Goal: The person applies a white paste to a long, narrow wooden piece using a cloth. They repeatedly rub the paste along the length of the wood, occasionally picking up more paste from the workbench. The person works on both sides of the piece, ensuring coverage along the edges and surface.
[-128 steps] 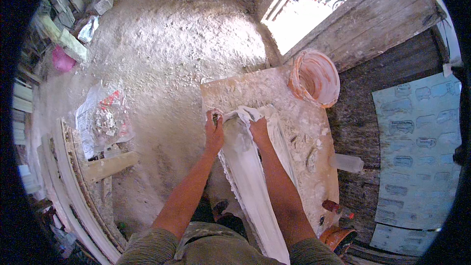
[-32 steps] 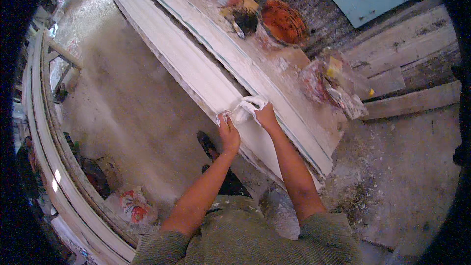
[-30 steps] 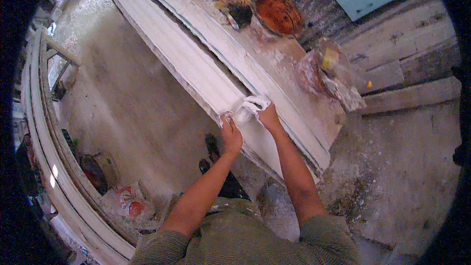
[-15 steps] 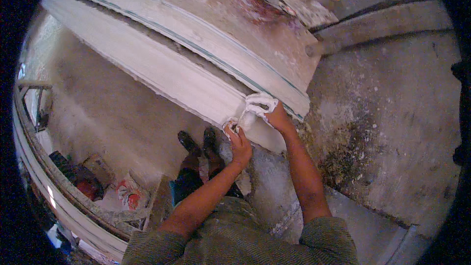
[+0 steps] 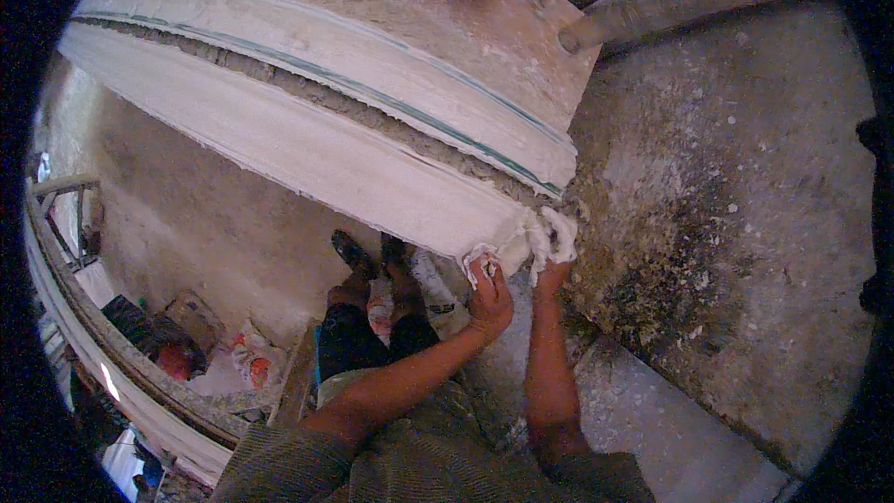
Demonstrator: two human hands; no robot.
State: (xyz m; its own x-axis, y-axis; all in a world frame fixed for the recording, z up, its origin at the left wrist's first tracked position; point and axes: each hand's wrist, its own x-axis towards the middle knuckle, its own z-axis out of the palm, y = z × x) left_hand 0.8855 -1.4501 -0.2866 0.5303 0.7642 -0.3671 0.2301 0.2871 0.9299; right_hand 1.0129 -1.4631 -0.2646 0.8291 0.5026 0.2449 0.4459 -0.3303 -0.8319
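A long white strip (image 5: 298, 154), which looks coated in wet plaster, runs from the far left to the near right end in front of me. At that end my right hand (image 5: 552, 270) is closed on a white, wet, ragged clump (image 5: 557, 231) that looks like plaster-soaked fibre or cloth. My left hand (image 5: 491, 293) is at the strip's near corner, fingers curled round a smaller white clump (image 5: 481, 259). Between the hands lies a greyer, thinly coated patch (image 5: 512, 247) of the strip. White smears cover the fingers of both hands.
Beyond a dark gap lies a second white length (image 5: 372, 74) with a green line. A beam (image 5: 689, 0) is at the back right. Dark debris spots the floor (image 5: 670, 270) at right. Bags (image 5: 253, 359) and a rail (image 5: 112, 354) are at lower left.
Both hands have moved right and nearer to me, to the strip's end, still holding the white clumps. The greyish patch shows between them. The whole view has shifted a little.
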